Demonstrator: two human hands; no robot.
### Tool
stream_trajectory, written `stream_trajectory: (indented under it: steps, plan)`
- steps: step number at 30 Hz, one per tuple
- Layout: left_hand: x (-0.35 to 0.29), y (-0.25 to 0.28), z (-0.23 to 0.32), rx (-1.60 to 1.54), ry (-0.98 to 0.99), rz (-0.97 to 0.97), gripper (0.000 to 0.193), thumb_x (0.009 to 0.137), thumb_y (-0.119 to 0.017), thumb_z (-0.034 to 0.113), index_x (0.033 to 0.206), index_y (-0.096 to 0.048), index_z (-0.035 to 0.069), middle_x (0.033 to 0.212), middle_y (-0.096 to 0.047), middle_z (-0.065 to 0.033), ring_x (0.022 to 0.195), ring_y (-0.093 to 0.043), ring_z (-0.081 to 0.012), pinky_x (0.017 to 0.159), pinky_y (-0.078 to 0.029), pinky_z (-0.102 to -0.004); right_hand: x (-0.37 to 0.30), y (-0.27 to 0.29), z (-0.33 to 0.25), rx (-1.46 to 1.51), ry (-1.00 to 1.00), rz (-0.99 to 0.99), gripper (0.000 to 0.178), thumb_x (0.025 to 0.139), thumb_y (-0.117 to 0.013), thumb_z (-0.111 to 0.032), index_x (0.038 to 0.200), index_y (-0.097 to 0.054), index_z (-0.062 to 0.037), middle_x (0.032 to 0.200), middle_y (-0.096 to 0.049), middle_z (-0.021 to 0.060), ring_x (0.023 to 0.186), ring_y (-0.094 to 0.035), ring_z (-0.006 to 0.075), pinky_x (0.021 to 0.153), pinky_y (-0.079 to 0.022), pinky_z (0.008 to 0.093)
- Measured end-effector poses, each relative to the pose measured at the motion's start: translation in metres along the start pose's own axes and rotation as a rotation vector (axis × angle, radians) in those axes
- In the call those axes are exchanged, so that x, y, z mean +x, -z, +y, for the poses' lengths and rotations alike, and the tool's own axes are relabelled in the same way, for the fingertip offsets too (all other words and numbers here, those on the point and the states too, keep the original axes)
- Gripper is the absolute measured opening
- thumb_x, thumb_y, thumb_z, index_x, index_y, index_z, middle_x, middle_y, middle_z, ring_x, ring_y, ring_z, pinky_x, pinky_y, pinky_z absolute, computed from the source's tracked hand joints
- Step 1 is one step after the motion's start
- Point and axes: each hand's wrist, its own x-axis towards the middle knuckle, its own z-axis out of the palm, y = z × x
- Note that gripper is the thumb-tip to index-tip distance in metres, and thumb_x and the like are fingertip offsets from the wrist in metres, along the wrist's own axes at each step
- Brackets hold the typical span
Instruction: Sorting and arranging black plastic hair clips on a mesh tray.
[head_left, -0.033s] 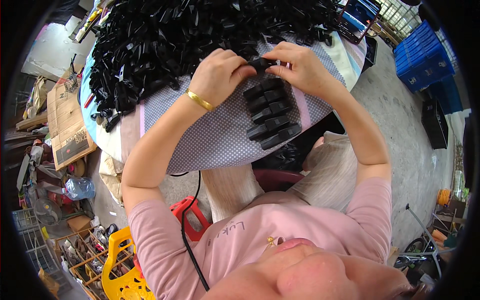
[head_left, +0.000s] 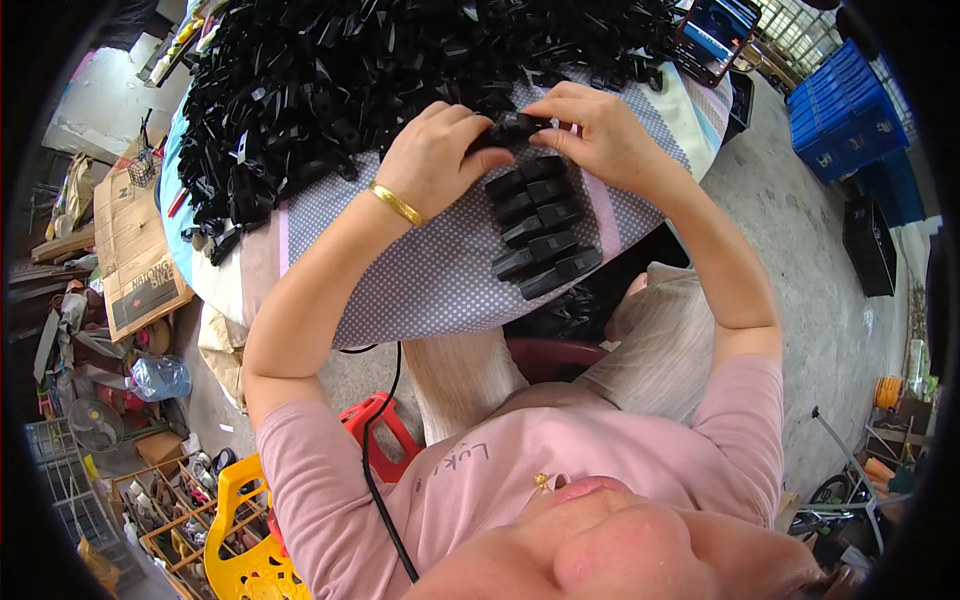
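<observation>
A small black plastic piece (head_left: 514, 131) is held between my two hands over the table. My left hand (head_left: 436, 150), with a gold bangle at its wrist, closes round the piece's left end, its thumb lifted a little off it. Fingertips and thumb of my right hand (head_left: 598, 132) pinch the right end. The piece's exact kind is hard to make out, as my fingers cover much of it. Just nearer to me, several black plastic pieces (head_left: 541, 225) lie lined up in two columns on the dotted tablecloth (head_left: 410, 285). Beyond my hands spreads a big heap of loose black plastic parts (head_left: 330, 75).
A phone (head_left: 716, 40) stands at the table's far right. Blue crates (head_left: 845, 110) are stacked on the floor to the right, a black crate (head_left: 868, 248) nearby. Flattened cardboard (head_left: 140, 255) leans at the left. A black cable (head_left: 385, 420) runs down beside my lap, near a yellow plastic chair (head_left: 240, 525).
My left thumb has come away from the black piece, and the piece has turned slightly between my fingers. The lined-up pieces have not moved.
</observation>
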Motion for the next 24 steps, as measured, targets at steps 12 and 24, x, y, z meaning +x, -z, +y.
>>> stream_trajectory:
  steps: [12, 24]
  plan:
    - [0.0, -0.003, 0.002, -0.187, 0.263, -0.075, 0.024, 0.073, -0.073, 0.016, 0.093, -0.07, 0.003, 0.091, -0.062, -0.0109, 0.083, -0.062, -0.0282, 0.075, -0.051, -0.0345, 0.004, 0.011, 0.001, -0.118, 0.038, -0.034, 0.024, 0.078, -0.071, -0.013, 0.1, -0.069, -0.0034, 0.092, -0.063, 0.0092, 0.08, -0.06, 0.0224, 0.067, -0.049, 0.029]
    - [0.002, -0.002, -0.001, -0.127, 0.319, -0.041, 0.021, 0.068, -0.076, 0.017, 0.083, -0.071, 0.004, 0.081, -0.065, -0.0077, 0.082, -0.061, -0.0251, 0.074, -0.05, -0.0337, 0.006, 0.015, 0.001, -0.194, 0.075, -0.13, 0.024, 0.076, -0.071, -0.013, 0.096, -0.069, -0.0004, 0.085, -0.06, 0.0105, 0.081, -0.058, 0.0256, 0.072, -0.047, 0.0319]
